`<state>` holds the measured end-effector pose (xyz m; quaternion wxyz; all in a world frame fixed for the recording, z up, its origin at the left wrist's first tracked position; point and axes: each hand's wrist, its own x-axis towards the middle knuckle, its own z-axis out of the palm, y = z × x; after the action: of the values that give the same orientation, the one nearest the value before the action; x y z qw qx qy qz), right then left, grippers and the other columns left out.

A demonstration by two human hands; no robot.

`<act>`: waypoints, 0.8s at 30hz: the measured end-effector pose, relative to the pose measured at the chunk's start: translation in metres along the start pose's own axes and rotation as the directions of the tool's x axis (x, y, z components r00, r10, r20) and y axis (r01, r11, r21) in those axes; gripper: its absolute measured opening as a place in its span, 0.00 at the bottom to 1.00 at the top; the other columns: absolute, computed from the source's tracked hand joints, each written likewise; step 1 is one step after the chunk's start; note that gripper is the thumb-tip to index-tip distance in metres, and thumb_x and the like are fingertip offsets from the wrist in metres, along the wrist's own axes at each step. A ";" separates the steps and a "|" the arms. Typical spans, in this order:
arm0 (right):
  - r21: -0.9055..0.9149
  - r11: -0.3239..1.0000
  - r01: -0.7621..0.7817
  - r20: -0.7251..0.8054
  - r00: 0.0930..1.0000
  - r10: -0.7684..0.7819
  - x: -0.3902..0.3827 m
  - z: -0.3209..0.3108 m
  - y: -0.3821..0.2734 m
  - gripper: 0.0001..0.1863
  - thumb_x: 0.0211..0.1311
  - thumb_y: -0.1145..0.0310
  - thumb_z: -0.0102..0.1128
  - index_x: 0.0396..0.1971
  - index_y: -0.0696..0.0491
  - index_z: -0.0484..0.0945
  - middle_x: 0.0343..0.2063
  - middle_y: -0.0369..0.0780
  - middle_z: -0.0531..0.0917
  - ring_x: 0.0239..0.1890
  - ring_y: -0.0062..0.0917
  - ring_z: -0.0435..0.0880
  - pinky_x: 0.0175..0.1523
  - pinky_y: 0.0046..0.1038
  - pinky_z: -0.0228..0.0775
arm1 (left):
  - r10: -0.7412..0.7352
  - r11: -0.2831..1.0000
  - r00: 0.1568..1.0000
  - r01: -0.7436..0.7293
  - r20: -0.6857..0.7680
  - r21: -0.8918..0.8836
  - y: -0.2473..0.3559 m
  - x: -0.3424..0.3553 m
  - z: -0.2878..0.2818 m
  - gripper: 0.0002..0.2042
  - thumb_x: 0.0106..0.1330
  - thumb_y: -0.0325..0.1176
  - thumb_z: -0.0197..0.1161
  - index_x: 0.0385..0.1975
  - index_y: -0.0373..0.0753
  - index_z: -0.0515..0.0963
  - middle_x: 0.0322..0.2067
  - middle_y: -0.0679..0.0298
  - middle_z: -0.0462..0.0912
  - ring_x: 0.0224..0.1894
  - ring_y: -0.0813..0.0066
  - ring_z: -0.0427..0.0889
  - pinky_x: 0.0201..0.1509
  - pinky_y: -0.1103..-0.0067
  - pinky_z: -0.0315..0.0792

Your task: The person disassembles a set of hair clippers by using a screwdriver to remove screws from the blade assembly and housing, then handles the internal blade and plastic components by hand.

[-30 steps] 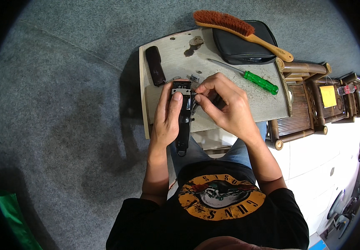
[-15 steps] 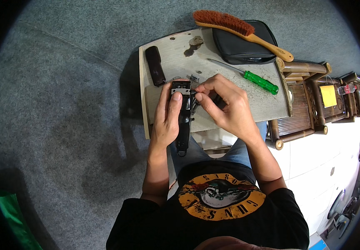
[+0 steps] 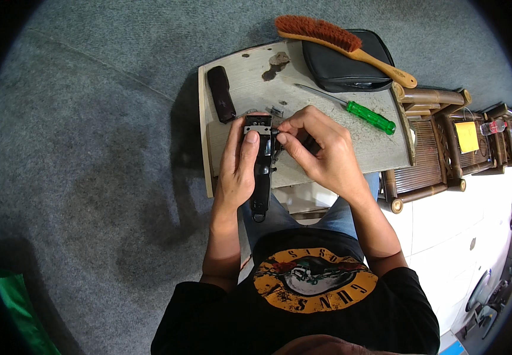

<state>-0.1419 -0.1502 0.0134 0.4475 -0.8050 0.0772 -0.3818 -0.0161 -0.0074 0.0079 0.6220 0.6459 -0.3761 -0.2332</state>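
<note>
My left hand point(image 3: 237, 171) is wrapped round a black hair clipper point(image 3: 261, 177), its thumb lying on the front near the metal blade. The clipper stands upright over the near part of the small table, its blade end pointing away from me and a hanging loop at the near end. Thumb and forefinger of my right hand point(image 3: 325, 148) pinch a small black part point(image 3: 276, 132) on the clipper's right side, close below the blade. Small loose pieces point(image 3: 275, 111) lie on the table just beyond the clipper; they are too small to name.
On the wooden table point(image 3: 244, 77) lie a dark clipper-shaped cover point(image 3: 220, 94) at left and a green-handled screwdriver point(image 3: 370, 118) at right. A brush point(image 3: 321, 32) rests across a black zip case point(image 3: 348, 65) at the far edge. Bamboo chairs point(image 3: 424, 148) stand to the right.
</note>
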 end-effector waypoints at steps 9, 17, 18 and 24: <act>0.026 1.000 -0.009 0.023 1.000 0.008 0.000 -0.003 0.000 0.08 0.63 0.79 0.71 0.39 0.64 0.83 0.36 0.45 0.84 0.38 0.34 0.90 0.44 0.31 0.83 | 0.000 1.000 1.000 0.000 0.005 0.020 0.000 0.000 -0.002 0.19 0.87 0.43 0.47 0.62 0.34 0.73 0.46 0.64 0.80 0.44 0.80 0.74 0.51 0.81 0.71; 0.040 0.999 -0.028 0.027 0.999 0.027 0.000 -0.004 -0.002 0.08 0.63 0.79 0.71 0.39 0.64 0.83 0.35 0.45 0.85 0.38 0.33 0.90 0.44 0.31 0.83 | 0.045 0.998 0.999 -0.045 -0.001 0.051 -0.007 0.001 -0.003 0.22 0.88 0.46 0.43 0.63 0.33 0.73 0.48 0.62 0.80 0.46 0.77 0.76 0.54 0.78 0.72; 0.042 0.998 -0.036 0.028 0.999 0.035 -0.001 -0.004 -0.002 0.08 0.63 0.79 0.71 0.39 0.64 0.83 0.35 0.45 0.85 0.38 0.32 0.90 0.44 0.31 0.83 | 0.052 0.997 0.999 -0.051 -0.006 0.049 -0.009 0.001 -0.003 0.23 0.88 0.47 0.42 0.63 0.33 0.73 0.48 0.62 0.80 0.46 0.76 0.76 0.54 0.78 0.72; 0.038 0.999 -0.002 0.007 1.000 0.002 -0.001 -0.002 0.002 0.07 0.62 0.79 0.71 0.38 0.63 0.82 0.34 0.44 0.85 0.36 0.31 0.89 0.43 0.30 0.82 | -0.026 0.996 0.999 0.028 -0.023 0.079 -0.007 -0.001 -0.003 0.24 0.88 0.49 0.42 0.63 0.33 0.72 0.48 0.59 0.79 0.48 0.73 0.76 0.56 0.76 0.71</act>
<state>-0.1441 -0.1523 0.0119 0.4633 -0.7977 0.0691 -0.3798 -0.0132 -0.0057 0.0014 0.5966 0.6778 -0.3695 -0.2193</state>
